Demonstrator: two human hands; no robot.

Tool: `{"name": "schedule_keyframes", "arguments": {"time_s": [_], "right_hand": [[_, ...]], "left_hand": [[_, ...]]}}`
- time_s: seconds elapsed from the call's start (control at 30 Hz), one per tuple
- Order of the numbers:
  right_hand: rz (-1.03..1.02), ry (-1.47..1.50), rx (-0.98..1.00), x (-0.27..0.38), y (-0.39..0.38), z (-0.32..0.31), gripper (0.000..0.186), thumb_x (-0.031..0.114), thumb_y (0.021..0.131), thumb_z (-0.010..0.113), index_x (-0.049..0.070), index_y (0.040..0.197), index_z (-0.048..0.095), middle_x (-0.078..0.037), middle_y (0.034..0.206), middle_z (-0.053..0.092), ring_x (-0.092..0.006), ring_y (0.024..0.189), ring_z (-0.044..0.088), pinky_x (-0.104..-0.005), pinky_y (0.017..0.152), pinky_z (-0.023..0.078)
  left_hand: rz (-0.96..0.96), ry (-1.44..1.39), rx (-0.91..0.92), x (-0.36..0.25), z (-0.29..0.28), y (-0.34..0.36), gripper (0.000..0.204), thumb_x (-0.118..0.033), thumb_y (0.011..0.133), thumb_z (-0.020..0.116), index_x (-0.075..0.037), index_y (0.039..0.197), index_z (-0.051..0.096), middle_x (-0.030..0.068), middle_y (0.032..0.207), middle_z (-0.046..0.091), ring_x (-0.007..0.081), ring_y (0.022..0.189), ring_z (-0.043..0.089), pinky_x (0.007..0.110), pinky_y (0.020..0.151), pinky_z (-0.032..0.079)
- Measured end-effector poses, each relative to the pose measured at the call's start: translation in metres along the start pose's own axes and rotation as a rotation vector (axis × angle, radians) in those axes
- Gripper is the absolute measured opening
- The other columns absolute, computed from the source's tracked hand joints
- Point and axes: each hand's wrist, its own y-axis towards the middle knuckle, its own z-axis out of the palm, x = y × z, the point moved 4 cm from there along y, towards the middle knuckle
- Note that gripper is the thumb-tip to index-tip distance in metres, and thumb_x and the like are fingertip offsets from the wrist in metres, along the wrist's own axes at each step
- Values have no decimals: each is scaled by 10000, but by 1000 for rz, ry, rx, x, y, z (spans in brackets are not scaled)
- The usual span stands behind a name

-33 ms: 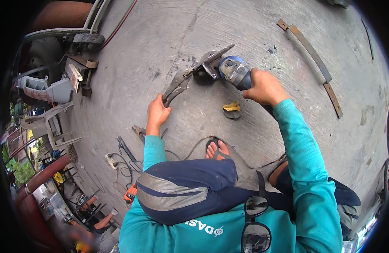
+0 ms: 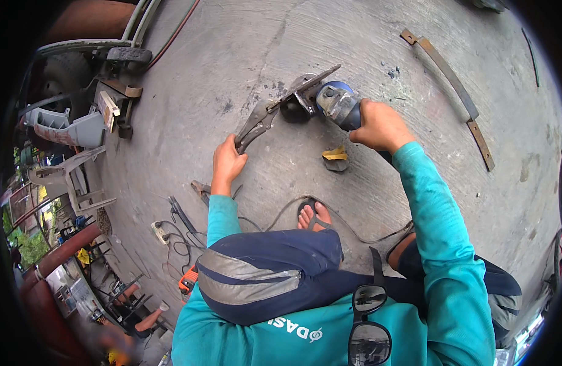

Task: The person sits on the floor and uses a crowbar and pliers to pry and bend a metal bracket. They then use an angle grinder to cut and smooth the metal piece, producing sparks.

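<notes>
My left hand (image 2: pixel 229 163) is closed around the handles of a pair of locking pliers (image 2: pixel 255 127). Their jaws clamp a dark metal bracket with a flat plate (image 2: pixel 310 83), tilted up to the right. Behind and below the plate is a dark rounded piece (image 2: pixel 295 111); how it joins the bracket is unclear. In my right hand (image 2: pixel 383 127) is an angle grinder (image 2: pixel 339 107), its blue-edged head right beside the bracket. Whether the disc touches the metal cannot be made out. A small grey block with a yellow top (image 2: pixel 335 159) lies on the floor below the grinder.
A long, bent rusty metal strip (image 2: pixel 448 76) lies at the right. Near my left knee are another pair of pliers (image 2: pixel 200 190), cables and a socket block (image 2: pixel 160 232). One cable (image 2: pixel 354 232) crosses by my sandalled foot (image 2: pixel 314 216). Chairs (image 2: pixel 80 183) and a wheel (image 2: pixel 128 56) stand left.
The angle grinder and my right hand have shifted very slightly left. The bracket's upper tip has moved a hair to the right.
</notes>
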Motion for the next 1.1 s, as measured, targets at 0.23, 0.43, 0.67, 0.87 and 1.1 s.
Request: {"name": "schedule_keyframes", "arguments": {"time_s": [0.23, 0.43, 0.67, 0.87, 1.1], "right_hand": [[-49, -177, 77, 31, 15, 1, 390, 204, 713, 769, 5, 1046, 732, -221, 1029, 754, -381, 992, 734, -458, 886, 593], [-44, -278, 137, 37, 23, 1, 373, 207, 713, 770, 19, 1034, 751, -214, 1052, 757, -361, 1014, 738, -442, 910, 594], [-81, -302, 140, 35, 28, 2, 413, 217, 703, 779, 1, 1053, 745, -225, 1059, 753, -359, 1019, 738, -437, 907, 597], [-94, -194, 98, 21, 35, 8, 455, 249, 648, 810, -33, 995, 727, -279, 999, 737, -410, 972, 733, -457, 880, 585], [-66, -175, 184, 20, 41, 8, 514, 256, 664, 833, -18, 1087, 731, -248, 1069, 746, -375, 1029, 731, -447, 897, 579]], "left_hand": [[8, 30, -13, 6, 1, 2, 364, -101, 702, 723, 1, 1026, 593, 274, 912, 700, 495, 925, 664, 548, 785, 515], [-8, 38, 10, 7, 1, 1, 351, -103, 706, 736, -3, 1003, 577, 274, 924, 700, 494, 932, 666, 549, 798, 514], [-9, 27, 39, 12, 0, 2, 405, -83, 704, 776, -10, 1046, 571, 268, 925, 701, 489, 942, 669, 557, 815, 519], [21, 26, 55, 8, -3, 3, 450, -70, 696, 788, -14, 1099, 595, 257, 979, 714, 473, 967, 680, 539, 827, 534], [20, 4, 49, 10, -4, 4, 495, -75, 703, 794, -31, 1168, 632, 252, 1008, 720, 457, 984, 689, 527, 840, 545]]}}
